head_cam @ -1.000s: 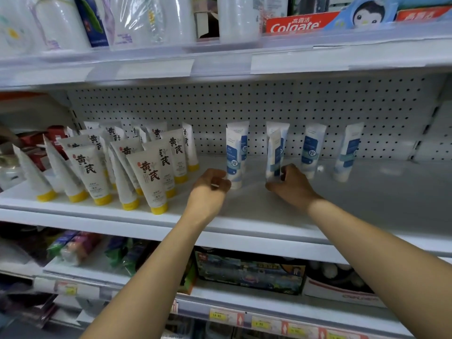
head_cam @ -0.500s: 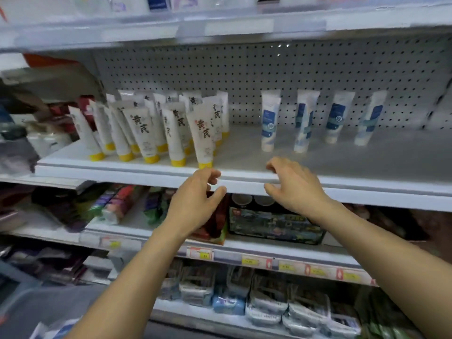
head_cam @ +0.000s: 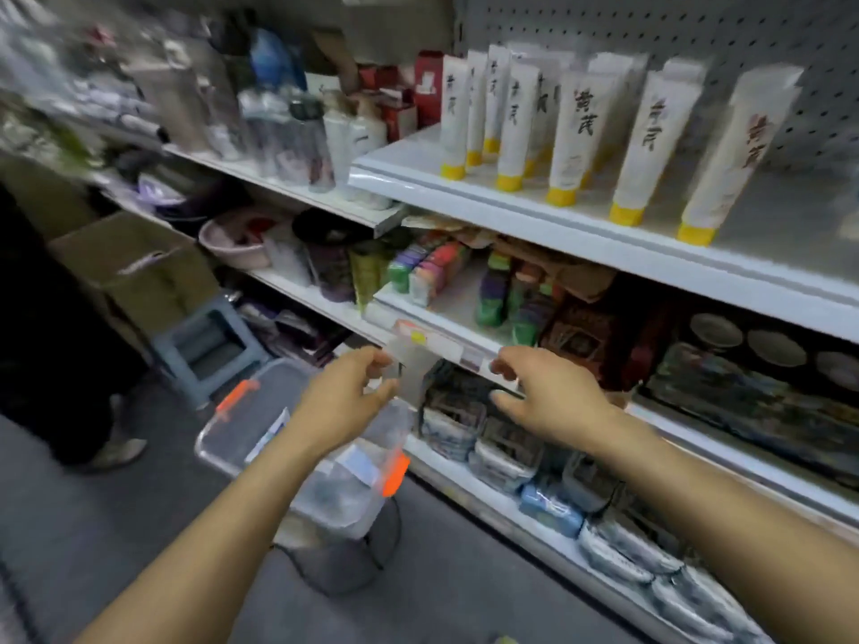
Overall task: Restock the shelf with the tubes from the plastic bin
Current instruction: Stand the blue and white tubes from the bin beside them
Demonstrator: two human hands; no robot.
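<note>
- My left hand (head_cam: 346,399) hangs above the far side of the plastic bin (head_cam: 223,439), fingers loosely bent, thumb apart from them, nothing in its grasp.
- My right hand (head_cam: 555,404) is out level with it, to the right of the bin and in front of a lower shelf's edge, fingers spread and slightly bent, likewise empty.
- The bin is clear, with an orange latch (head_cam: 235,398) at each end, and sits on a dark round stand (head_cam: 353,560) on the aisle floor, just beside the shelving.
- Pale blue-and-white shapes (head_cam: 360,460) lie inside the bin. They are too blurred for me to call them tubes with certainty.
- Up and to the right, the white shelf (head_cam: 534,225) carries a block of white tubes with yellow caps (head_cam: 569,137), standing cap down in rows against the pegboard back.
- To the left of the bin stand a blue stool (head_cam: 204,337) and, behind it, a cardboard box (head_cam: 135,267).
- The lower shelves hold packaged goods, blurred here.
</note>
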